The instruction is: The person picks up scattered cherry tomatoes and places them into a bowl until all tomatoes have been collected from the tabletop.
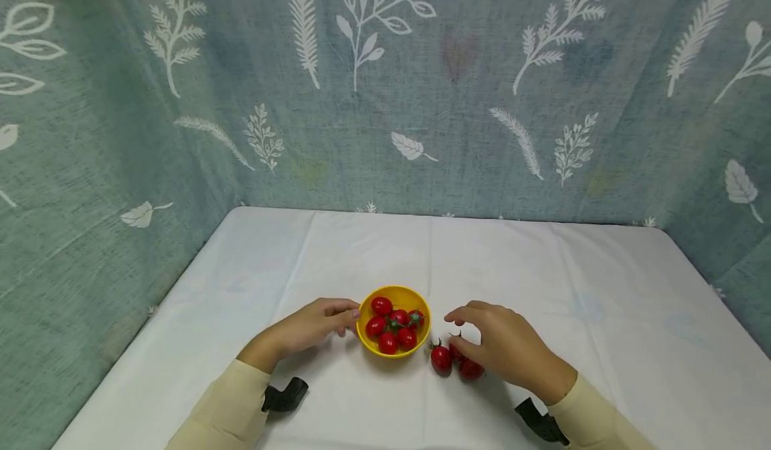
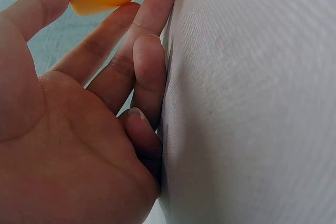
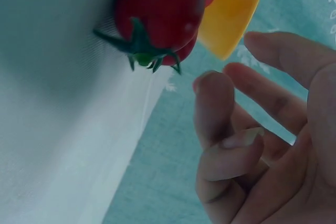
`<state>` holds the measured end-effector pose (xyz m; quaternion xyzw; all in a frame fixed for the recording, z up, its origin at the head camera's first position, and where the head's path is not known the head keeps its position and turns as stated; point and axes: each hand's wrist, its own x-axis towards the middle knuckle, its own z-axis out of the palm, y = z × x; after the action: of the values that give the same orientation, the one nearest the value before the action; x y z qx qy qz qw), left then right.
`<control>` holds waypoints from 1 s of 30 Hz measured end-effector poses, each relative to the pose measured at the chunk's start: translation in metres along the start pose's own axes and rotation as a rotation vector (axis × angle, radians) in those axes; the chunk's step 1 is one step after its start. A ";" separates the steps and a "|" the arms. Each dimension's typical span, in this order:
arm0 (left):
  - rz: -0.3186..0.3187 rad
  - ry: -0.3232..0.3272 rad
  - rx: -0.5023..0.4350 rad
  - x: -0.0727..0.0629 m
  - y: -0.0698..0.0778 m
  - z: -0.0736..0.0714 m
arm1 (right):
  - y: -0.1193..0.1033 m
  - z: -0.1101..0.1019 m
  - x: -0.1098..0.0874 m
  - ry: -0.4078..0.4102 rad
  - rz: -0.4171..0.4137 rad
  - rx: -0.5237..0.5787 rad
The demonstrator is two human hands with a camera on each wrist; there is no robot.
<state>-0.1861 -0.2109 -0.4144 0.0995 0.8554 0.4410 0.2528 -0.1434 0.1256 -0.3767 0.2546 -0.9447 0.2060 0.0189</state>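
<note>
A yellow bowl point(image 1: 368, 343) stands on the white cloth with several cherry tomatoes point(image 1: 387, 343) inside, some with green stalks. My left hand point(image 1: 313, 326) is at the bowl's left side; thumb and fingertips meet its yellow wall in the left wrist view. To the right of the bowl lie three loose cherry tomatoes point(image 1: 441, 360), partly covered by my right hand point(image 1: 508, 343) in the head view. That hand hovers over them with thumb and forefinger apart and nothing between. In the right wrist view a tomato point(image 3: 160, 9) with a green stalk lies beyond the fingertips.
A white cloth point(image 1: 512, 262) covers the table, with fold lines across it. Blue-green curtains point(image 1: 385, 115) with white leaf prints hang behind and at both sides. A black strap piece point(image 1: 286, 395) shows at the left sleeve and another point(image 1: 541, 423) at the right.
</note>
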 end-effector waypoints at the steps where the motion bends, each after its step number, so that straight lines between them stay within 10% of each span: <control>1: 0.000 0.000 0.001 0.000 0.000 0.000 | 0.001 0.000 -0.001 -0.009 0.007 -0.001; 30: 0.001 0.005 -0.002 -0.002 0.003 0.001 | 0.015 0.008 -0.001 -0.199 0.043 -0.009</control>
<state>-0.1840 -0.2092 -0.4120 0.0985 0.8556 0.4420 0.2505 -0.1490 0.1346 -0.3895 0.2536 -0.9480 0.1757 -0.0782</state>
